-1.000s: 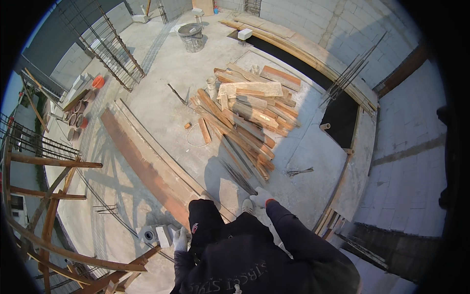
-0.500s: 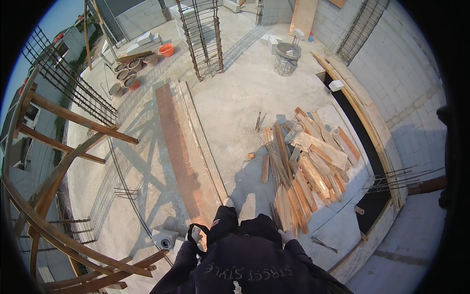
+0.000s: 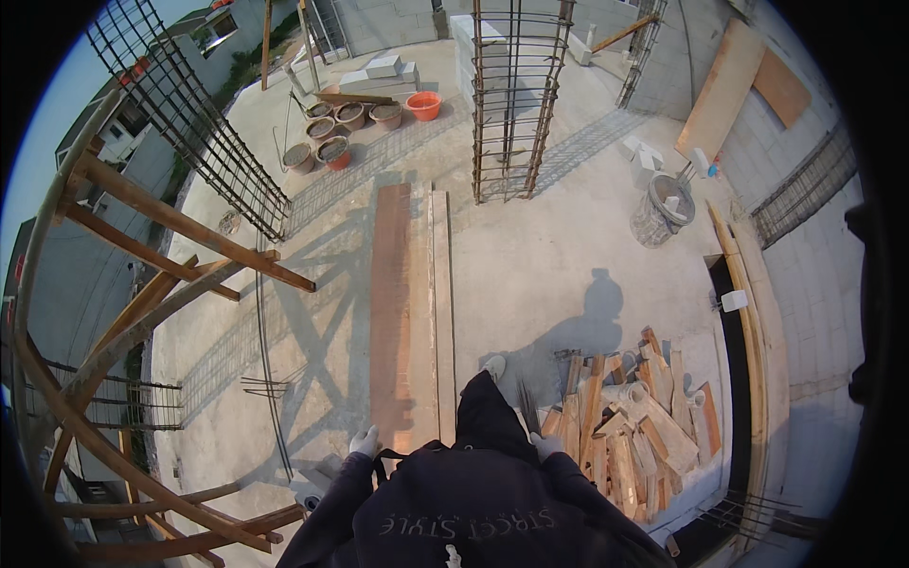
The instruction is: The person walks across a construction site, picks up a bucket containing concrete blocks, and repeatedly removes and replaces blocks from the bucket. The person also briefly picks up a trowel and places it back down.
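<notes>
My left hand (image 3: 364,441), in a pale glove, hangs out to the left of my body over the edge of the brown board strip. A black strap (image 3: 382,466) loops close by its wrist; the fingers are too small to make out. On the other side, my gloved right hand (image 3: 546,445) is closed round a bundle of thin dark wires (image 3: 527,407), which points forward and fans out a little. Just to its right lies a pile of scrap wood (image 3: 620,426). My shoe (image 3: 494,365) shows ahead on the concrete.
A long brown board (image 3: 389,284) and a narrow timber (image 3: 442,303) lie ahead. A rebar column cage (image 3: 511,104) rises beyond. Right stands a mortar-stained bucket (image 3: 662,213) near a dark floor opening (image 3: 741,398). Wooden bracing (image 3: 180,218) crosses left, with several buckets (image 3: 349,115) farther back.
I have stepped forward and the view has turned left. The wood pile now sits lower and farther right. My left hand has swung forward, and the wires remain in my right hand.
</notes>
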Demonstrator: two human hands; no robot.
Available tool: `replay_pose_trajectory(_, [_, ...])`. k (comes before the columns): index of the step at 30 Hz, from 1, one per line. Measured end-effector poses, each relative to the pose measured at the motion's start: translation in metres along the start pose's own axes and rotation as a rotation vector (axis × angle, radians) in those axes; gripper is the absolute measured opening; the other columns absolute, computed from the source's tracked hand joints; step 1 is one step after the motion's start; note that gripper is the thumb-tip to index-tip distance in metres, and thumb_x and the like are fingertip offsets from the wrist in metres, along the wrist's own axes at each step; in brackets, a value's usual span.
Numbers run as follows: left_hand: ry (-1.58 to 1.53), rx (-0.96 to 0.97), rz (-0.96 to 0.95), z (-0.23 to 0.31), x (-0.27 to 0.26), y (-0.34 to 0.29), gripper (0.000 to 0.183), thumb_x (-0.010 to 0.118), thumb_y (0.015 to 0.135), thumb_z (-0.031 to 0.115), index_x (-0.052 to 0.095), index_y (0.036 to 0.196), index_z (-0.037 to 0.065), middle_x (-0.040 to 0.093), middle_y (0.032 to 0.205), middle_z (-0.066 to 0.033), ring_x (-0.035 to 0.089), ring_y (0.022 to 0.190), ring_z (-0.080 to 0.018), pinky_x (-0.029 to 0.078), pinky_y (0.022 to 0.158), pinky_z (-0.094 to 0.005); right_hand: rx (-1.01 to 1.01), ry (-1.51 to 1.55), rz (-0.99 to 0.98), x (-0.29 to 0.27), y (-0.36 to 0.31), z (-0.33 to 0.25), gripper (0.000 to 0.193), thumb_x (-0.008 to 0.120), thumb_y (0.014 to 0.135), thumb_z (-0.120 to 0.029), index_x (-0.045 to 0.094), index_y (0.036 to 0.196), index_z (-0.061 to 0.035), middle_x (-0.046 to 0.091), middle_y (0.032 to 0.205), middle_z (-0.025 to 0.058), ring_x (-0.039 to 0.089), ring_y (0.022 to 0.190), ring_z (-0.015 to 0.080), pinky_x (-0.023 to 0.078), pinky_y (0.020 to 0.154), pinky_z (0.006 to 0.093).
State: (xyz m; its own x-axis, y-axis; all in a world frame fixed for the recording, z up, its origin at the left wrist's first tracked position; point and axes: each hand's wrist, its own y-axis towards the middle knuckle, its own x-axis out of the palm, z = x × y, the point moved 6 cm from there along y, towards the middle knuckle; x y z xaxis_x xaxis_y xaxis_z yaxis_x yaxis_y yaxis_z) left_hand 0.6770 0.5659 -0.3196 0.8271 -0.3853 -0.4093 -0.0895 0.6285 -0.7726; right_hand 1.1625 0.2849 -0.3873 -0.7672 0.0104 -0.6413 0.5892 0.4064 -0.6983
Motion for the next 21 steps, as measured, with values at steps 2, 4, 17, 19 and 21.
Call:
replay_pose_trajectory(2, [0.074, -0.128, -0.012, -0.027, 0.009, -0.006, 0.058, 0.061, 0.102, 0.053, 0.067, 0.122, -0.001, 0.073, 0.090, -0.0142, 0.071, 0.083, -0.0276, 0.056, 0.075, -0.0382, -0.021, -0.066, -0.162, -0.017, 0.059, -0.024, 0.076, 0.065, 0.095, -0.062, 0.069, 0.125, 0.0079, 0.075, 0.108, 0.0295, 0.073, 0.103, 0.0439, 0.056, 0.092, 0.0464])
replay_pose_trajectory(4, [0.015, -0.268, -0.054, -0.043, 0.017, -0.012, 0.060, 0.061, 0.101, 0.054, 0.068, 0.121, -0.001, 0.074, 0.093, -0.0159, 0.071, 0.088, -0.0294, 0.055, 0.078, -0.0394, -0.044, -0.017, -0.178, -0.041, 0.094, -0.063, 0.074, 0.066, 0.094, -0.062, 0.070, 0.119, 0.0071, 0.074, 0.105, 0.0280, 0.072, 0.101, 0.0421, 0.056, 0.090, 0.0460])
replay_pose_trajectory(17, [0.157, 0.012, -0.079, 0.259, 0.126, 0.152, 0.070, 0.065, 0.094, 0.059, 0.075, 0.118, -0.005, 0.076, 0.111, -0.0266, 0.074, 0.108, -0.0346, 0.055, 0.093, -0.0418, 0.023, 0.679, -0.160, -0.253, 0.241, -0.263, 0.027, 0.069, 0.102, -0.031, 0.060, 0.100, -0.0052, 0.055, 0.068, 0.0043, 0.053, 0.047, 0.0163, 0.045, 0.042, 0.0337])
replay_pose_trajectory(19, [0.333, 0.066, -0.080, 0.341, 0.136, 0.185, 0.067, 0.057, 0.098, 0.063, 0.074, 0.108, -0.002, 0.075, 0.084, -0.0127, 0.073, 0.073, -0.0243, 0.057, 0.069, -0.0404, 0.100, 0.673, -0.181, -0.255, 0.263, -0.248, 0.028, 0.068, 0.102, -0.032, 0.061, 0.101, -0.0048, 0.056, 0.068, 0.0055, 0.055, 0.048, 0.0170, 0.045, 0.042, 0.0345])
replay_pose_trajectory(21, [0.253, 0.085, 0.013, 0.415, 0.152, 0.209, 0.064, 0.056, 0.099, 0.059, 0.072, 0.112, -0.002, 0.077, 0.097, -0.0142, 0.074, 0.080, -0.0244, 0.058, 0.072, -0.0398, 0.170, 0.607, -0.178, -0.262, 0.283, -0.227, 0.030, 0.068, 0.102, -0.033, 0.061, 0.103, -0.0040, 0.057, 0.069, 0.0064, 0.056, 0.049, 0.0178, 0.045, 0.043, 0.0357])
